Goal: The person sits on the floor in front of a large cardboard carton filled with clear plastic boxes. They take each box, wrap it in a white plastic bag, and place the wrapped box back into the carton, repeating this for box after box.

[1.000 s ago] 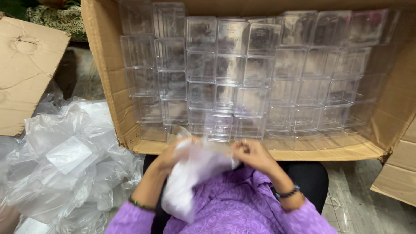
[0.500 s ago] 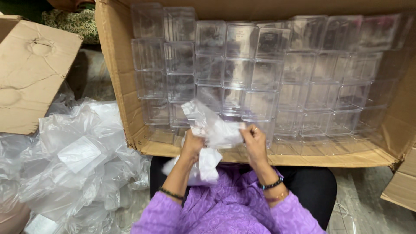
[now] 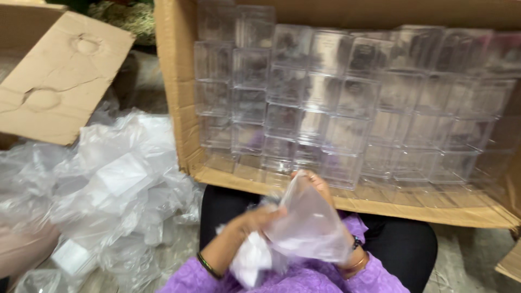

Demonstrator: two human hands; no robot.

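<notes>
Crinkled clear plastic bag (image 3: pixel 306 225) sits in both hands over the lap, just in front of the near edge of the big brown cardboard box (image 3: pixel 179 108). Right hand (image 3: pixel 320 187) is behind the film, fingers curled and closed on the bag's upper part; seen partly through the plastic. Left hand (image 3: pixel 255 222) pinches the bag's lower left side, fingers closed on it, thumb side up. White crumpled bit of film or paper (image 3: pixel 249 260) hangs below the left hand, touching the bag; can't tell if it's part of the same bag. Frame is blurred, so finger detail is soft. Box holds stacked rows of clear square plastic containers (image 3: pixel 325 103), packed tight, filling most of the interior. Bare cardboard strip along the box's near floor. Left of the lap: loose pile of empty clear plastic bags (image 3: pixel 114 179) on the floor. Flat dented cardboard flap (image 3: pixel 59 81) lies beyond that pile, upper left. Dark bangle on left wrist, beaded bracelet on right, purple sleeves.
</notes>
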